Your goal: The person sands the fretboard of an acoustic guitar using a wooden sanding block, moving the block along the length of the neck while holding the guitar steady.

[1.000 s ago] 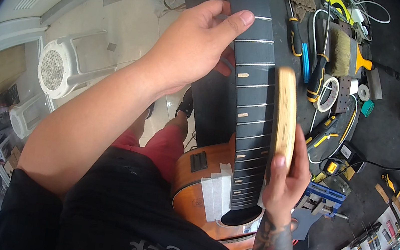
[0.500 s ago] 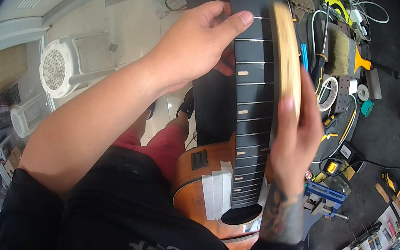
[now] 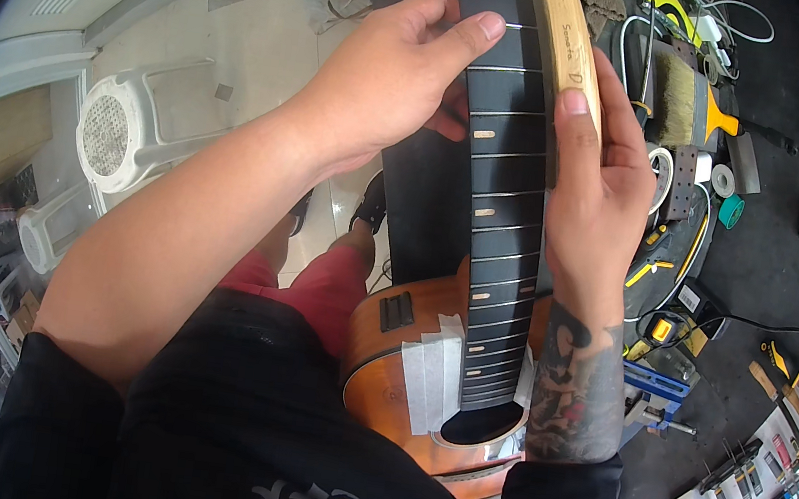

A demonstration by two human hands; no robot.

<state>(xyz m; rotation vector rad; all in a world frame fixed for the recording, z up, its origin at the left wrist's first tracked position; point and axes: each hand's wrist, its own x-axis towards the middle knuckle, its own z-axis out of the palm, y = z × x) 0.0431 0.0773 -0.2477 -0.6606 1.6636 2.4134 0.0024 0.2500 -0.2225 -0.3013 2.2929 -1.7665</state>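
An orange-brown acoustic guitar [image 3: 371, 387] lies before me, its dark fretboard [image 3: 512, 179] running away up the view. My left hand [image 3: 397, 73] grips the neck from the left, thumb resting on the fretboard and fingers curling underneath. Along the fretboard's right edge lies a long pale wooden block [image 3: 561, 34] with dark markings. Wrapped round its near end is my right hand [image 3: 606, 176], thumb on top and fingers on the outer side. The block's underside is hidden. Pale tape strips [image 3: 428, 379] cover the top beside the soundhole [image 3: 480, 424].
On the dark workbench to the right are a wide brush [image 3: 685, 111], a tape roll [image 3: 659, 178], a blue metal vise [image 3: 656, 384] and several hand tools and cables. A white stool [image 3: 112, 131] stands on the floor at left.
My right hand has slid the wooden block away from me along the fretboard's edge, toward the far end of the neck. My left hand stays nearly in place on the neck.
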